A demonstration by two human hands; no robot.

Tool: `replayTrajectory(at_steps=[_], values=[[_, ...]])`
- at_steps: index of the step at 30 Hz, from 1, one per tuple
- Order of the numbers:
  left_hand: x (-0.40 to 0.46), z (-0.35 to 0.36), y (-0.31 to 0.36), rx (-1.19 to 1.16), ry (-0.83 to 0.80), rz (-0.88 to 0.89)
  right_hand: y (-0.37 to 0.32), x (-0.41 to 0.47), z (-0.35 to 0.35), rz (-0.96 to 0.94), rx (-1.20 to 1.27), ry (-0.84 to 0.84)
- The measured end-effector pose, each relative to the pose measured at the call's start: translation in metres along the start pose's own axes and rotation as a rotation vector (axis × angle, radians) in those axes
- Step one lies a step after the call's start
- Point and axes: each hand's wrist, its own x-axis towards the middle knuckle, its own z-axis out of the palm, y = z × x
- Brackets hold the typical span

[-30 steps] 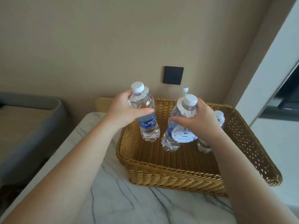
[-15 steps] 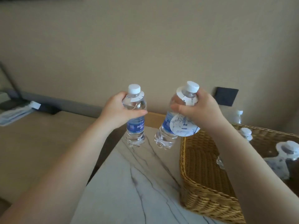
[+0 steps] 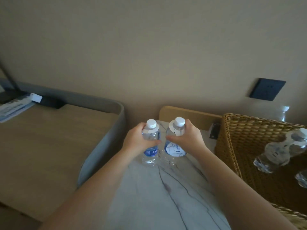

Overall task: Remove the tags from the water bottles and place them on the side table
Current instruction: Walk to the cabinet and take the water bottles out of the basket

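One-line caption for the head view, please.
Left hand and right hand each grip an upright tagged water bottle on the marble table beside the wicker basket.

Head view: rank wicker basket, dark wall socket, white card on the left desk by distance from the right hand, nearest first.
From the right hand:
1. Wicker basket, just to its right on the marble table.
2. Dark wall socket, up and right on the wall.
3. White card, far left on the desk.

both forearms are bare up to the frame edge, no sleeve showing; the left hand (image 3: 138, 140) and right hand (image 3: 188, 138) carry no glove, ring, watch or band
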Motion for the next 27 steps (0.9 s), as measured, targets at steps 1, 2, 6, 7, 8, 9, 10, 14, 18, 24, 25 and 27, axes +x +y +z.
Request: replayTrajectory(at_steps=[1, 2, 6, 7, 8, 9, 10, 14, 18, 24, 25, 27], values=[[0.0, 0.002, -0.004, -0.013, 0.002, -0.011, 0.0, 0.002, 0.005, 0.012, -0.009, -0.008], [0.0, 0.003, -0.007, -0.022, 0.011, -0.015, 0.001, 0.004, 0.011, 0.02, -0.018, -0.017], [0.001, 0.003, -0.011, -0.025, 0.025, 0.002, 0.003, 0.007, 0.025, 0.029, -0.054, -0.032], [0.0, 0.003, -0.012, -0.025, 0.023, 0.008, 0.003, 0.008, 0.026, 0.033, -0.061, -0.03], [0.0, 0.004, -0.013, -0.023, 0.018, 0.014, 0.003, 0.009, 0.027, 0.035, -0.066, -0.032], [-0.001, 0.004, -0.014, -0.02, 0.012, 0.019, 0.003, 0.01, 0.027, 0.037, -0.07, -0.04], [-0.001, 0.005, -0.016, -0.016, 0.008, 0.024, 0.002, 0.011, 0.027, 0.036, -0.073, -0.052], [-0.004, 0.008, -0.019, -0.006, 0.009, 0.029, 0.003, 0.009, 0.026, 0.025, -0.09, -0.082], [-0.008, 0.008, -0.019, -0.013, 0.011, 0.053, 0.004, 0.004, 0.027, 0.043, -0.063, -0.09], [-0.019, -0.003, -0.002, -0.048, 0.049, 0.106, 0.001, -0.003, 0.014, 0.024, -0.018, -0.094], [-0.02, -0.004, 0.003, -0.042, 0.048, 0.135, 0.0, -0.005, 0.009, 0.017, -0.02, -0.092], [-0.022, -0.006, 0.012, -0.015, 0.074, 0.203, -0.004, -0.01, -0.002, 0.005, -0.036, -0.074]])
